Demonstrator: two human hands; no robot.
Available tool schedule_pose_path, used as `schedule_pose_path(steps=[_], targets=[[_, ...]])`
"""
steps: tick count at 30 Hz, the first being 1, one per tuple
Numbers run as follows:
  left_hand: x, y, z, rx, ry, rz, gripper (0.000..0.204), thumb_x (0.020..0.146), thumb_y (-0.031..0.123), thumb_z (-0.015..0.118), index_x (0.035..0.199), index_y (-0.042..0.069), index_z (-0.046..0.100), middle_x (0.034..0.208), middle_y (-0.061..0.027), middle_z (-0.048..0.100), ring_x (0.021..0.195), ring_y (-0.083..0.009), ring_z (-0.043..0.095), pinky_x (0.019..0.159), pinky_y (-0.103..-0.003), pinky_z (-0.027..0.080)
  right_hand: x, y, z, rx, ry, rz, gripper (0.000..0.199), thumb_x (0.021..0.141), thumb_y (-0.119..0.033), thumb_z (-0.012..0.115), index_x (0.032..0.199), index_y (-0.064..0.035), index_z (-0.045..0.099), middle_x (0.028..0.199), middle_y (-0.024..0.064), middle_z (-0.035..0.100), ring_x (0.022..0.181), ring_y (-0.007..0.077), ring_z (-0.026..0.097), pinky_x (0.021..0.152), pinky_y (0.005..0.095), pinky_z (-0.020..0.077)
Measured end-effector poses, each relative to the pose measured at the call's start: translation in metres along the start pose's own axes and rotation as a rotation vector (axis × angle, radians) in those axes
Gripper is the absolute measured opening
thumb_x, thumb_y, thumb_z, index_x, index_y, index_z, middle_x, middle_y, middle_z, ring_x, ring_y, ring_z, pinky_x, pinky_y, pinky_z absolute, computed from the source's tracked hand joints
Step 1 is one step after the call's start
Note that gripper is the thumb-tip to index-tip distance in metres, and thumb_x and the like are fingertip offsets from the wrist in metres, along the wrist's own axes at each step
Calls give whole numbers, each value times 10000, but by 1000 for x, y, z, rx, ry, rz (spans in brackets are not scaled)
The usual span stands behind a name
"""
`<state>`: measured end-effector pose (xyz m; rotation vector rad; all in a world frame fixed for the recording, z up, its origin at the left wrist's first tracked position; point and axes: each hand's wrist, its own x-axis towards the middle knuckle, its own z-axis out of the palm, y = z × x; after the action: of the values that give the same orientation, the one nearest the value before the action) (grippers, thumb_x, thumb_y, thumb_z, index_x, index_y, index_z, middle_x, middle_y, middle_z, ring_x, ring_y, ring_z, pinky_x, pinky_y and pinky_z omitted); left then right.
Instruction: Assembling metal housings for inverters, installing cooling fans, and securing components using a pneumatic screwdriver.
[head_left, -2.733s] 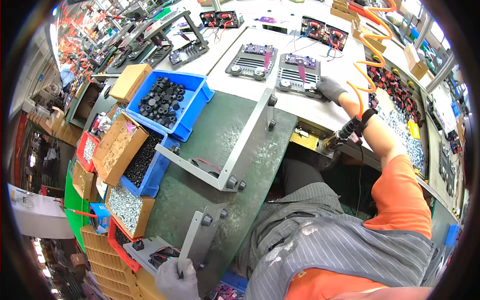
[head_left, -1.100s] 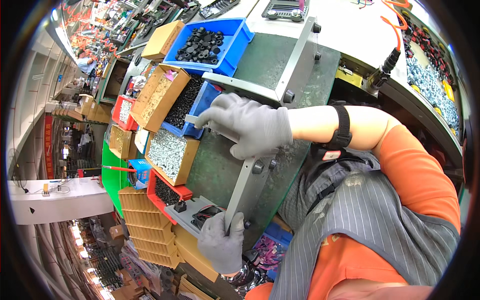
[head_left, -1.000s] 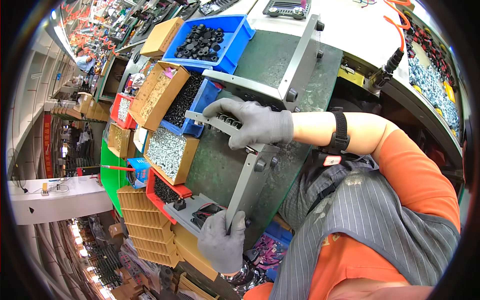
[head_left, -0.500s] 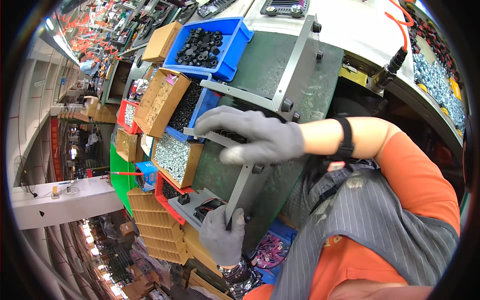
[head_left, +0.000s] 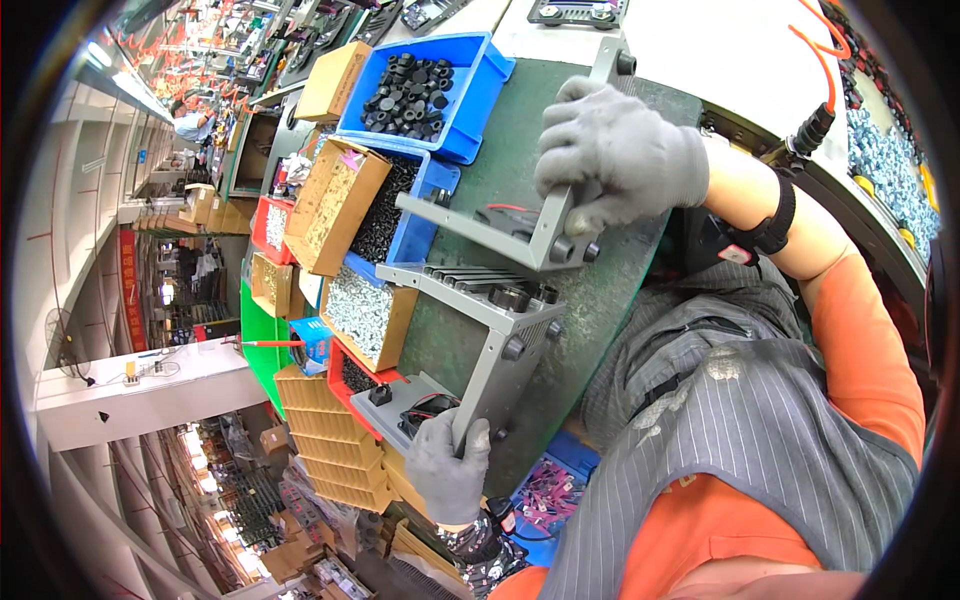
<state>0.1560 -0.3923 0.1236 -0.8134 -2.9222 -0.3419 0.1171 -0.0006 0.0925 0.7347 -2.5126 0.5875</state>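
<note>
Two grey metal housings with black round feet lie on the green work surface. My right hand (head_left: 615,155), in a grey glove, is closed on the upright side panel of the farther housing (head_left: 560,225); the fingers partly hide that panel. In front of it is the nearer housing (head_left: 490,365), with a slotted panel and a small black fan (head_left: 425,408) with a red wire inside. My left hand (head_left: 447,468), gloved too, grips this housing's lower end, thumb over the panel edge. The two housings are close together, and I cannot tell whether they touch.
Beyond the housings stand a blue bin (head_left: 470,90) of black feet, another blue bin (head_left: 425,215) of small black parts, and a cardboard box (head_left: 395,330) of silver screws. A red tray (head_left: 345,385) sits by the fan. An orange coiled hose (head_left: 825,65) hangs at the right.
My right hand has moved from above the nearer housing to the upper right and closed on the farther one, which now sits nearer. My left hand keeps its grip.
</note>
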Motion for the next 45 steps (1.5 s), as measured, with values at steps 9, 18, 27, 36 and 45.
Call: schedule_pose_path(steps=[9,18,27,36,45], targets=[[3,-3,-7,1,-90,18,479,865,515,651,1015,60,660,853,-123,631,779,-323,623,687,-413,484,15,-8,-3,110,66,-29,351,684,-335,751,948,-114,683,891,58,646,923,253,611,860,405,443],[33,6,-47,79,-10,126,546,863,560,629,1111,73,639,971,-120,623,918,-336,590,796,-446,461,-37,193,4,56,860,1145,403,901,-343,673,1171,-47,632,1114,135,687,969,322,658,923,391,511],[78,29,-71,116,-174,253,439,868,419,658,1144,81,617,1024,-105,629,985,-310,584,874,-430,429,-65,310,58,-25,362,1402,603,951,-555,456,994,13,656,714,91,617,613,220,605,654,402,477],[111,39,-69,85,-203,283,399,849,319,678,1155,71,616,1012,-110,634,965,-307,595,866,-424,450,-75,302,49,614,544,1301,278,994,-271,526,1007,4,566,704,57,564,479,121,528,424,248,434],[158,77,-42,-57,-157,535,427,856,289,675,1193,47,575,1070,-143,622,1019,-331,589,893,-441,458,-30,208,-22,35,608,1077,424,825,-369,664,1055,-13,661,777,135,690,628,196,641,604,330,512]])
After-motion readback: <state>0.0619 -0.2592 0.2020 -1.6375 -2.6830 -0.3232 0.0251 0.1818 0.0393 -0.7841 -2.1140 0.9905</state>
